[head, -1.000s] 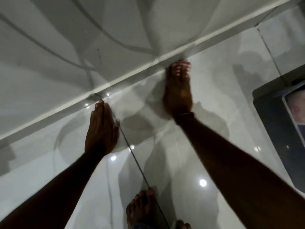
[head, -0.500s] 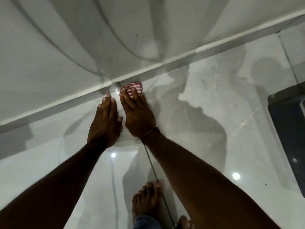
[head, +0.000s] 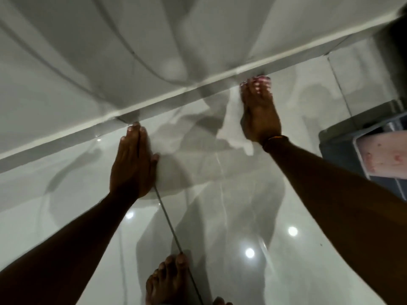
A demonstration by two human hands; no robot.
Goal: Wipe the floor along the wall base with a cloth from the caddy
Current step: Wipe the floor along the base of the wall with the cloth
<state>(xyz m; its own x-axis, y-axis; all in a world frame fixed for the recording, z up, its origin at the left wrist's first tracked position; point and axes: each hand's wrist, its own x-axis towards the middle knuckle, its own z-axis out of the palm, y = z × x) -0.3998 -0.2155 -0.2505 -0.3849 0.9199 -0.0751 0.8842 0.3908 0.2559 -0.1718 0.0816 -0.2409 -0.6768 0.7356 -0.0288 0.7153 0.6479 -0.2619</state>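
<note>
We are pressing the cloth (head: 262, 79) against the wall base (head: 154, 104) with our right hand (head: 259, 113), fingers together and flat on it. Our left hand (head: 132, 164) is resting on the floor (head: 231, 205), fingers together. The glossy floor may be slippery — the left hand could slide, or the cloth could slip out from under the fingertips.

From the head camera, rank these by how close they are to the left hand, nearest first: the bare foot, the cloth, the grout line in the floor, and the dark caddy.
1. Grout line: runs under the left hand, touching it.
2. Cloth: at the wall base, under the right hand's fingers.
3. Bare foot: bottom edge; too close to the cloth to rank firmly.
4. Dark caddy: far right edge.
</note>
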